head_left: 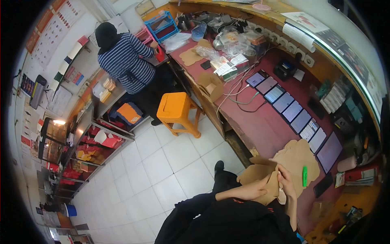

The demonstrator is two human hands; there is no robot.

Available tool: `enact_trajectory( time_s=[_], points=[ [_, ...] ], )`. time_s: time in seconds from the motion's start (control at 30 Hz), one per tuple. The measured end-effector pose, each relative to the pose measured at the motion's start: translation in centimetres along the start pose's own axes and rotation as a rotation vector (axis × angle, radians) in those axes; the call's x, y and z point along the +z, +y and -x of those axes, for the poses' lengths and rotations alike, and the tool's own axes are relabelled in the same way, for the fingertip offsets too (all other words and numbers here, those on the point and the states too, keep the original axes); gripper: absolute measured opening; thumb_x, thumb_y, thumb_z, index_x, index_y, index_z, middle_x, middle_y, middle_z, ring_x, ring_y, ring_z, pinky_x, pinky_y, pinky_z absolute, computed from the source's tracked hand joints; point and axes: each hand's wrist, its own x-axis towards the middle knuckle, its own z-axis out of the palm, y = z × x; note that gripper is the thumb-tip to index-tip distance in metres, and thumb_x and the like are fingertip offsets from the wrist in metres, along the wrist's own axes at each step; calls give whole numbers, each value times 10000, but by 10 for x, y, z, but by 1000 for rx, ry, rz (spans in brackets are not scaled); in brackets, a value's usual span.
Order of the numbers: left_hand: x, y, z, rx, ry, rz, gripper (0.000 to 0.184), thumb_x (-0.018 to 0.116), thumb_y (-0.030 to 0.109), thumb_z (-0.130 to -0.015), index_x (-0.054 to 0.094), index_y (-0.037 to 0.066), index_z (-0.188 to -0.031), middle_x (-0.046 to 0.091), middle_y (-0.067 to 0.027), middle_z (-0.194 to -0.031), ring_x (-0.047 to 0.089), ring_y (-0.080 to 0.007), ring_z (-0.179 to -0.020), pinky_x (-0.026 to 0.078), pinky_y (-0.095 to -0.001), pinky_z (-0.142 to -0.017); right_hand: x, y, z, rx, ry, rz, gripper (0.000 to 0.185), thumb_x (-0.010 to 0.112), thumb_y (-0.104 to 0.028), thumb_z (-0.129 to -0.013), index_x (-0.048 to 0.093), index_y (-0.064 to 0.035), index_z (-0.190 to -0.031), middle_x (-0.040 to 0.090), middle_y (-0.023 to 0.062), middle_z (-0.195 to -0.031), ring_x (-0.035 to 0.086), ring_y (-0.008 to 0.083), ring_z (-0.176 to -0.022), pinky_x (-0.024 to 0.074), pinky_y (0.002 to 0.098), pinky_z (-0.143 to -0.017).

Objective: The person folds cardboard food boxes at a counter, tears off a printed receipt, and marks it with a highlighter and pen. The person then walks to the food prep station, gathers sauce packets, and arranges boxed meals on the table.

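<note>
A red counter [256, 127] bears a row of phones [292, 111] and flat cardboard [296, 156] under a green marker [304, 176], beside a tiled floor [158, 173] with an orange stool [174, 106]. The left hand [258, 189] and right hand [286, 182] grip a part-folded brown carton [252, 173] at the counter's edge, fingers pinching its flaps. The left forearm reaches across; the right points away from the body, its hand curled inward.

We are viewing a red counter [262, 130] | phones [301, 121] and a tablet [329, 152] are lying in a row | flat cardboard [294, 160] is lying alongside
</note>
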Motion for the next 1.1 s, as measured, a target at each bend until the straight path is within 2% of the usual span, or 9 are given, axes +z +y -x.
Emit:
enact_trajectory(
  time_s=[0.1,0.17,0.27,0.4,0.63,0.8,0.93,1.0,1.1],
  points=[
    [-5,4,2,7,-81,31,606,480,162,-881,147,13,-1364,445,-161,-1230,430,-206,-1139,345,-329,-942,-13,8,10,102,-21,174,482,533,-385,-844,524,18,-1108,591,100,-999,517,177,-986,372,305,-882],
    [-2,5,4,53,88,0,559,556,113,-838,280,-2,-1310,505,-146,-1169,484,-183,-1082,386,-306,-897,-8,3,10,-70,46,181,354,540,-294,-843,564,26,-993,615,88,-882,551,169,-877,412,309,-809],
    [-11,14,1,76,251,12,532,567,34,-787,356,16,-1275,495,-178,-1186,478,-265,-1118,388,-324,-900,-2,-5,8,-61,260,342,232,566,-159,-824,558,21,-971,616,107,-891,571,177,-866,432,299,-777],
    [-27,20,-7,90,325,25,449,645,36,-757,477,3,-1172,579,-111,-1049,544,-153,-957,438,-280,-830,5,-13,3,-92,399,310,189,568,-117,-827,559,14,-962,623,116,-867,601,179,-850,446,279,-748],
    [-40,27,-7,62,167,26,443,590,16,-790,454,5,-1211,591,-101,-1035,543,-143,-933,426,-264,-816,10,-19,12,-96,402,503,177,600,-129,-805,617,2,-923,648,133,-827,637,205,-749,472,287,-664],
    [-34,30,-7,71,119,-70,414,567,8,-800,449,9,-1197,603,-109,-997,553,-151,-928,429,-273,-811,12,-9,17,-289,397,677,127,624,-87,-748,647,-8,-844,639,139,-801,633,199,-711,469,275,-611],
    [-32,23,-9,-16,278,367,456,585,6,-787,422,34,-1212,602,-131,-992,578,-183,-931,454,-304,-805,14,-6,20,-140,555,629,95,600,-29,-736,657,-3,-807,645,122,-779,631,190,-702,468,261,-595],
    [-34,14,-10,13,306,619,469,589,-1,-781,419,38,-1216,592,-142,-1028,590,-194,-920,465,-310,-792,14,-6,13,-255,820,346,151,622,47,-673,658,21,-817,647,121,-748,611,191,-669,456,270,-607],
    [-36,2,-5,-213,271,903,492,622,-2,-761,426,23,-1212,555,-97,-1097,560,-189,-980,476,-314,-800,20,-11,6,-372,774,404,194,609,76,-642,673,0,-809,658,107,-768,631,208,-727,479,277,-641]
  ],
)
